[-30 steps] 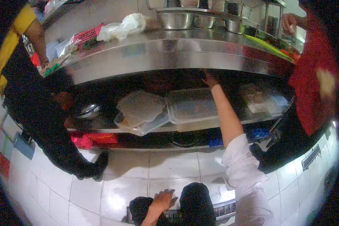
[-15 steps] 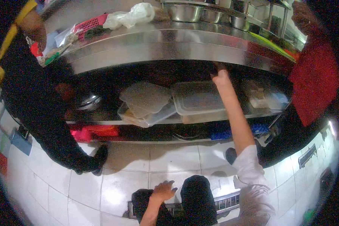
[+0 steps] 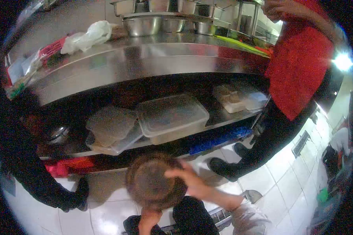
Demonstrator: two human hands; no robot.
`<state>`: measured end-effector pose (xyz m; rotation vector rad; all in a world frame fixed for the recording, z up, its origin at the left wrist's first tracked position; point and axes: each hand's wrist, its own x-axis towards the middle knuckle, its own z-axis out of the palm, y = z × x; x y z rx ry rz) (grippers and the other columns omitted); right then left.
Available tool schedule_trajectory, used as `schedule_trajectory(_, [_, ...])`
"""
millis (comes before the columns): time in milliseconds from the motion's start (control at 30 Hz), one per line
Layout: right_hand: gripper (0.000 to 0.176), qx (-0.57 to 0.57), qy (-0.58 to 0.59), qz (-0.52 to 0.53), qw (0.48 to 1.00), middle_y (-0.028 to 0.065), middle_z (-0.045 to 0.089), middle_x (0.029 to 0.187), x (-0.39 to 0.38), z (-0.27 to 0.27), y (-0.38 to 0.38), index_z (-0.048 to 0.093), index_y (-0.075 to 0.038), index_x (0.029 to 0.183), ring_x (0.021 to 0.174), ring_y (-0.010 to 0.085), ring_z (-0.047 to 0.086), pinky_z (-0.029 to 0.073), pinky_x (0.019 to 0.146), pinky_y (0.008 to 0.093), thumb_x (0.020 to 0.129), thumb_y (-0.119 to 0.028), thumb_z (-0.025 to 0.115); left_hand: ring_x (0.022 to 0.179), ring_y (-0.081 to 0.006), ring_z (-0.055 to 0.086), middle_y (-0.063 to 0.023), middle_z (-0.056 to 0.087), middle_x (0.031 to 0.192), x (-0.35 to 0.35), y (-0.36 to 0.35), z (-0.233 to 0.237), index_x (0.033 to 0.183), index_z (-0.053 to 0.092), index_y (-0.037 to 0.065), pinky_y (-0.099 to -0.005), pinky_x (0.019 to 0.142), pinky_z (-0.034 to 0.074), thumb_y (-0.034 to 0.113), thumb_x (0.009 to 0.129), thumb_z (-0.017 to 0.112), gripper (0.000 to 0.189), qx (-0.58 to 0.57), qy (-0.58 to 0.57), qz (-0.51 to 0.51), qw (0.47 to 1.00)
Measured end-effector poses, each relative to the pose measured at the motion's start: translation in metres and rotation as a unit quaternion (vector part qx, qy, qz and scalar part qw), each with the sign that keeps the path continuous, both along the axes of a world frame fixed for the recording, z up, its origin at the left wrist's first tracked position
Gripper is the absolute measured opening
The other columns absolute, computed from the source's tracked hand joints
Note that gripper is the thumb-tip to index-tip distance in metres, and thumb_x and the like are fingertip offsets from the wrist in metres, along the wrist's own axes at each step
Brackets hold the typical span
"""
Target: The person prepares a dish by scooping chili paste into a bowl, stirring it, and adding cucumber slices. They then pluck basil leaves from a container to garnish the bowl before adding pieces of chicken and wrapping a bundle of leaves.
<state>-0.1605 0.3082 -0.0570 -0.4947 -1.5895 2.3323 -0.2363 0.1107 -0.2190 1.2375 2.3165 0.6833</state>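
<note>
A round brown dish (image 3: pixel 153 184) hangs low in front of me, above the white tiled floor. My right hand (image 3: pixel 189 178) grips its right rim, with fingers spread over the edge. My left hand (image 3: pixel 147 217) is curled just under the dish's lower rim and touches it; whether it grips is hidden. My dark-trousered knees (image 3: pixel 192 215) are below. Behind the dish, the lower steel shelf (image 3: pixel 223 117) holds a large clear lidded container (image 3: pixel 172 117) and a flatter lidded tub (image 3: pixel 111 129).
A steel counter (image 3: pixel 145 62) carries metal bowls (image 3: pixel 143 25), a white plastic bag (image 3: pixel 86 37) and a red basket (image 3: pixel 51 49). A person in a red apron (image 3: pixel 298 66) stands right. A person in black (image 3: pixel 19 156) stands left. Smaller tubs (image 3: pixel 233 98) sit on the shelf's right end.
My right arm has come back from under the counter and now holds a round brown dish close to me. My left hand rose from my knee to the dish. The view swung right.
</note>
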Motion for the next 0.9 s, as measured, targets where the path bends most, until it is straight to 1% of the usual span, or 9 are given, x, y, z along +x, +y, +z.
schedule_trajectory(167, [0.054, 0.186, 0.028, -0.018, 0.982, 0.0124, 0.063, 0.113, 0.006, -0.058, -0.045, 0.053, -0.002, 0.116, 0.106, 0.0187, 0.059, 0.045, 0.095, 0.0337, 0.077, -0.027, 0.082, 0.13, -0.032, 0.048, -0.0162, 0.06, 0.128, 0.023, -0.023, 0.001, 0.131, 0.058, 0.015, -0.046, 0.111, 0.035, 0.012, 0.079, 0.06, 0.052, 0.12, -0.12, 0.079, 0.982])
schedule_trajectory(200, [0.055, 0.269, 0.0, -0.084, 0.959, 0.0126, 0.063, 0.104, 0.012, -0.054, -0.055, 0.052, 0.001, 0.114, 0.102, 0.0175, 0.059, 0.046, 0.093, 0.0334, 0.077, -0.025, 0.082, 0.116, -0.0386, 0.056, -0.0167, 0.062, 0.123, 0.03, -0.024, -0.011, 0.125, 0.06, 0.01, -0.0494, 0.102, 0.039, 0.009, 0.08, 0.058, 0.045, 0.108, 0.108, -0.016, 0.988])
schedule_trajectory(233, [0.055, 0.264, -0.007, -0.077, 0.961, 0.0126, 0.063, 0.104, 0.015, -0.057, -0.056, 0.052, 0.001, 0.114, 0.102, 0.0175, 0.059, 0.046, 0.093, 0.0334, 0.077, -0.025, 0.082, 0.11, -0.0385, 0.061, -0.0175, 0.064, 0.12, 0.042, -0.018, 0.0, 0.121, 0.062, 0.008, -0.0529, 0.098, 0.042, 0.014, 0.081, 0.056, 0.041, -0.162, 0.062, -0.053, 0.983])
schedule_trajectory(300, [0.051, 0.298, -0.084, -0.058, 0.949, 0.0138, 0.066, 0.092, 0.027, -0.065, -0.055, 0.052, 0.001, 0.11, 0.087, 0.0171, 0.063, 0.052, 0.081, 0.035, 0.078, -0.026, 0.081, 0.104, -0.0384, 0.064, -0.0183, 0.067, 0.113, 0.055, 0.001, 0.025, 0.115, 0.066, 0.008, -0.0562, 0.092, 0.045, 0.02, 0.082, 0.056, 0.036, -0.291, -0.059, -0.15, 0.943])
schedule_trajectory(433, [0.052, 0.426, -0.152, -0.024, 0.892, 0.0216, 0.067, 0.08, 0.03, -0.085, -0.056, 0.045, -0.007, 0.118, 0.072, 0.0413, 0.068, 0.056, 0.067, 0.0465, 0.078, -0.026, 0.073, 0.094, -0.038, 0.067, -0.0207, 0.068, 0.106, 0.074, 0.011, 0.02, 0.1, 0.069, 0.0, -0.049, 0.084, 0.052, 0.02, 0.084, 0.054, 0.029, -0.281, -0.066, -0.175, 0.941])
schedule_trajectory(633, [0.05, 0.47, -0.204, 0.189, 0.837, 0.026, 0.067, 0.085, 0.052, -0.088, -0.076, 0.049, -0.01, 0.124, 0.075, 0.0443, 0.066, 0.054, 0.069, 0.0521, 0.08, -0.025, 0.065, 0.102, -0.0299, 0.065, -0.015, 0.067, 0.111, 0.088, -0.024, 0.011, 0.116, 0.063, 0.006, -0.0466, 0.085, 0.052, 0.027, 0.091, 0.055, 0.034, -0.325, -0.27, -0.167, 0.891])
schedule_trajectory(800, [0.045, 0.537, -0.106, 0.268, 0.793, 0.0234, 0.067, 0.082, 0.114, 0.043, -0.105, 0.048, -0.022, 0.131, 0.072, 0.0444, 0.065, 0.053, 0.068, 0.0556, 0.088, -0.032, 0.058, 0.101, -0.0258, 0.065, -0.0124, 0.067, 0.111, 0.152, -0.087, 0.06, 0.118, 0.061, 0.006, -0.0438, 0.084, 0.053, 0.029, 0.094, 0.055, 0.034, -0.011, -0.53, 0.174, 0.83])
schedule_trajectory(867, [0.039, 0.579, -0.11, 0.28, 0.758, 0.0207, 0.064, 0.072, 0.131, 0.139, -0.112, 0.05, -0.024, 0.127, 0.063, 0.0426, 0.065, 0.053, 0.056, 0.0511, 0.091, -0.036, 0.058, 0.101, -0.0241, 0.065, -0.0114, 0.067, 0.111, 0.166, -0.095, 0.104, 0.119, 0.06, 0.006, -0.0426, 0.084, 0.053, 0.029, 0.095, 0.055, 0.034, 0.157, -0.669, 0.197, 0.699])
schedule_trajectory(900, [0.036, 0.608, -0.116, 0.307, 0.723, 0.0173, 0.064, 0.07, 0.136, 0.184, -0.117, 0.053, -0.022, 0.123, 0.059, 0.0389, 0.065, 0.052, 0.051, 0.0469, 0.089, -0.035, 0.059, 0.103, -0.019, 0.062, -0.0071, 0.062, 0.114, 0.167, -0.099, 0.153, 0.123, 0.054, 0.007, -0.0394, 0.086, 0.053, 0.032, 0.098, 0.054, 0.036, 0.158, -0.642, 0.099, 0.744])
